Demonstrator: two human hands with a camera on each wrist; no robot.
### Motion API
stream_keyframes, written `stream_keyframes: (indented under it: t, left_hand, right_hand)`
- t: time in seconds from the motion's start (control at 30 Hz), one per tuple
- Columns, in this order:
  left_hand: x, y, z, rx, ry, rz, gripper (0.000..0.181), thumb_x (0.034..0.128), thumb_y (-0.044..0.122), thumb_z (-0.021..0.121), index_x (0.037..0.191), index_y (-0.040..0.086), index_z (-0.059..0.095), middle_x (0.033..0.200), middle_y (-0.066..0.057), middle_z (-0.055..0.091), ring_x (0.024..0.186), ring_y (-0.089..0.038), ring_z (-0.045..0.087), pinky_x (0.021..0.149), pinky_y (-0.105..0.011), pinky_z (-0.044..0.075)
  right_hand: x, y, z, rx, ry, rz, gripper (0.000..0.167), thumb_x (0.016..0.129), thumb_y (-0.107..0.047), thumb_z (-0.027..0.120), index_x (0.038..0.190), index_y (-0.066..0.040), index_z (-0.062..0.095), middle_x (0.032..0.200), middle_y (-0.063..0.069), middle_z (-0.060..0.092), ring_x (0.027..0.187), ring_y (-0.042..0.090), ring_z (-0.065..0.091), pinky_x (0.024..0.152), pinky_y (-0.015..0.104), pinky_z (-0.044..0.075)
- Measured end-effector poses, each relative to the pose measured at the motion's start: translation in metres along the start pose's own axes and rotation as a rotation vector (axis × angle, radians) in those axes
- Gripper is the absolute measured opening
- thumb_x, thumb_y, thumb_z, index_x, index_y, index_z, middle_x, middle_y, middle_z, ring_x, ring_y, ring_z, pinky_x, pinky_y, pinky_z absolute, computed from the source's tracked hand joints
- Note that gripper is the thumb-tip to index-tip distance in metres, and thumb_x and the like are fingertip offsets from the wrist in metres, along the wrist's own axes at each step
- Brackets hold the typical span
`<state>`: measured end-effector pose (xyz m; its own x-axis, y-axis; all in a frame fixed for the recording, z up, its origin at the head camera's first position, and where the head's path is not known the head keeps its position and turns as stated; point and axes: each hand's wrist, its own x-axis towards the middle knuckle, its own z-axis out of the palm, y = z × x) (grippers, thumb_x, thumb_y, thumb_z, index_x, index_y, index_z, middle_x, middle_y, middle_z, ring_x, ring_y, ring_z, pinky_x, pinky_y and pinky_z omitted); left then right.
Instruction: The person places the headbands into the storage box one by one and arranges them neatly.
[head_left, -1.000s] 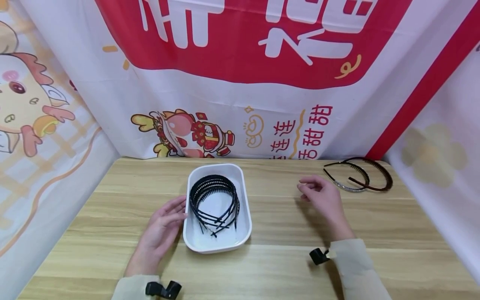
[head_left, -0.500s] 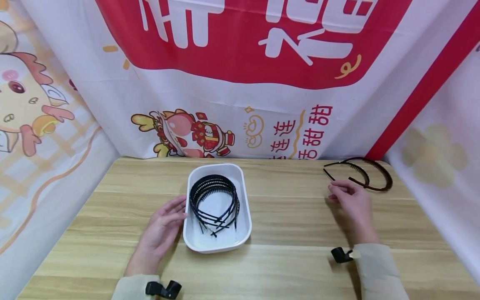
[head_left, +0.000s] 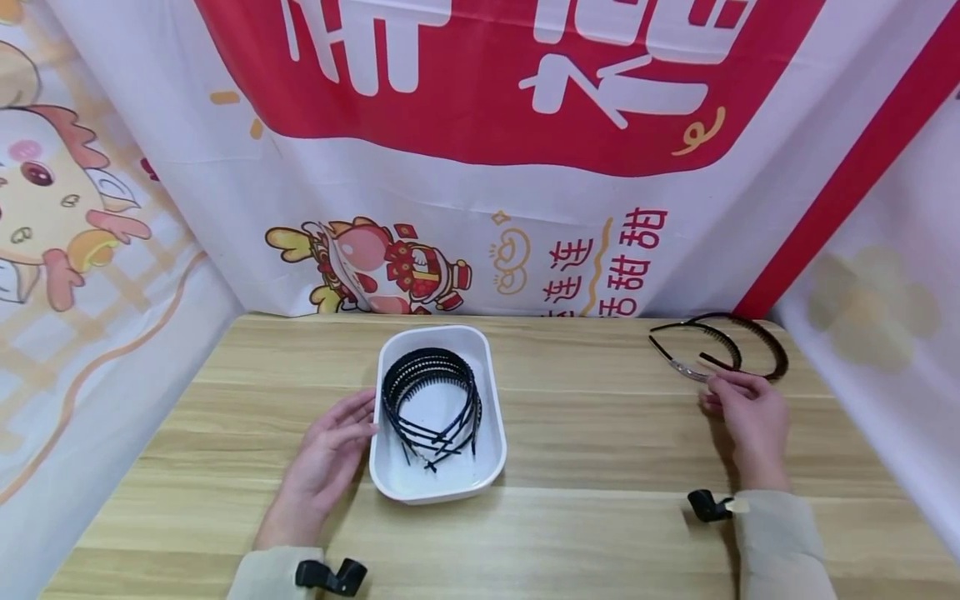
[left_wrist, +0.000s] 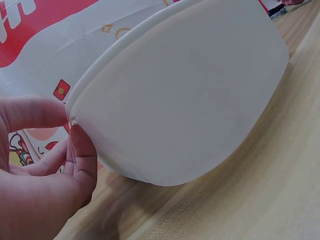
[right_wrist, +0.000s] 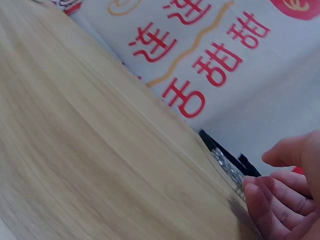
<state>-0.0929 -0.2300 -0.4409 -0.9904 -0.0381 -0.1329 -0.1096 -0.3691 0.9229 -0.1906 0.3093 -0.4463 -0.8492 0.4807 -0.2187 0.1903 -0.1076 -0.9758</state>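
A white plastic tray (head_left: 491,454) stands left of the middle of the table, with several black toothed headbands (head_left: 427,360) nested inside. Against its left side my left hand (head_left: 326,462) rests, thumb and fingers touching the outer wall near the rim, as the left wrist view also shows. Far right, a black headband with a silver glitter section (head_left: 684,369) lies overlapping a dark brown toothed headband (head_left: 780,350). My right hand (head_left: 750,421) is at their near edge, fingertips by the glitter section (right_wrist: 227,167). In the right wrist view, thumb and fingers are apart; contact is unclear.
The wooden table (head_left: 585,533) is backed by a white and red printed cloth (head_left: 480,150). More cloth hangs at the left and right sides. The two loose headbands lie close to the back right corner. Black cameras sit at both wrists.
My right hand has moved right and slightly forward, from the open table to the near edge of the two loose headbands. My left hand has stayed at the tray.
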Motion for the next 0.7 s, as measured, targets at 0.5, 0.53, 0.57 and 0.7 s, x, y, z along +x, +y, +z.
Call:
stream_keyframes:
  t: [0.5,0.53,0.57,0.7]
  left_hand:
    - [0.003,-0.003,-0.005,0.010,-0.012,0.002,0.048,0.0961,-0.013,0.054,0.123,0.023,0.072,0.122,0.007,0.073,0.118,-0.008,0.065,0.105,-0.022,0.054]
    - [0.003,-0.003,-0.005,0.008,-0.016,0.005,0.048,0.0962,-0.013,0.054,0.123,0.023,0.072,0.122,0.007,0.073,0.118,-0.008,0.065,0.104,-0.022,0.054]
    - [0.003,-0.003,-0.005,0.007,-0.020,0.006,0.048,0.0963,-0.013,0.054,0.123,0.023,0.072,0.122,0.007,0.073,0.118,-0.008,0.065,0.104,-0.022,0.054]
    - [0.004,-0.004,-0.005,0.006,-0.032,0.009,0.048,0.0968,-0.013,0.053,0.124,0.022,0.072,0.121,0.007,0.073,0.117,-0.008,0.065,0.103,-0.022,0.054]
  right_hand:
    - [0.019,-0.003,-0.025,0.197,0.168,0.169,0.024,0.094,-0.011,0.082,0.108,-0.011,0.063,0.071,-0.003,0.074,0.058,0.011,0.074,0.060,0.025,0.065]
    - [0.020,-0.004,-0.025,0.210,0.169,0.176,0.024,0.094,-0.012,0.082,0.108,-0.011,0.062,0.072,-0.002,0.074,0.058,0.011,0.075,0.060,0.026,0.065]
    - [0.021,-0.005,-0.026,0.221,0.169,0.184,0.027,0.094,-0.013,0.082,0.110,-0.011,0.061,0.072,-0.002,0.074,0.058,0.012,0.075,0.060,0.026,0.065]
    - [0.025,-0.009,-0.029,0.243,0.173,0.220,0.036,0.093,-0.018,0.085,0.115,-0.012,0.056,0.070,-0.001,0.075,0.057,0.013,0.075,0.059,0.026,0.065]
